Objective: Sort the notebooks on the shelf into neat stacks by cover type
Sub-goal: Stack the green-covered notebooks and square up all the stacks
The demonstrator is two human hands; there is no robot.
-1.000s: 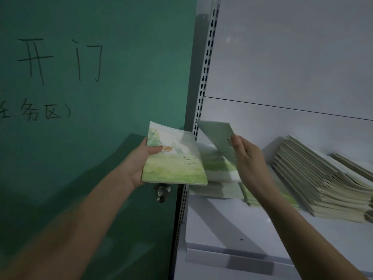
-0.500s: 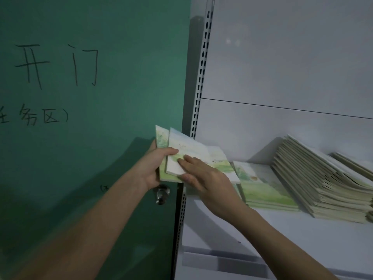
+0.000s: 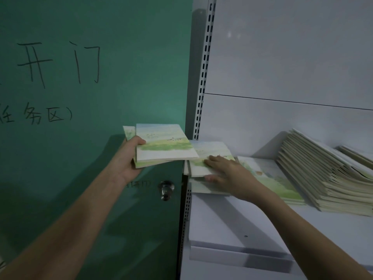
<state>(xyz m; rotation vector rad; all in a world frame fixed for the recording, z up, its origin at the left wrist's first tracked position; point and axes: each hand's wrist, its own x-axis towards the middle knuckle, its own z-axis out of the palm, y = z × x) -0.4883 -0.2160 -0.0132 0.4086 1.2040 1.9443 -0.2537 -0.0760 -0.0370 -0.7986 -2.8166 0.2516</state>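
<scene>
Your left hand [image 3: 129, 158] grips two notebooks [image 3: 161, 146], thumb curled over the top cover, fingers underneath; they sit fanned, held in the air just left of the shelf upright [image 3: 203, 77], in front of the green door [image 3: 101, 98]. Your right hand [image 3: 226, 172] lies on the next notebook [image 3: 210, 156] at the shelf's left end, fingers fairly straight across its cover and the thumb tucked at its near edge; whether that grip has closed on it or only presses, I cannot tell. That notebook tops a small pile of perhaps two or three, their edges blurred.

Just right of it lies a low stack [image 3: 270, 178] with a green meadow cover. Beyond that a tall slumped stack [image 3: 323, 178] leans rightward, too many to count, and one more pile [image 3: 355, 156] shows at the frame's edge. All rest on the white shelf [image 3: 232, 223].

The door carries handwritten black characters and a metal knob [image 3: 166, 189].
</scene>
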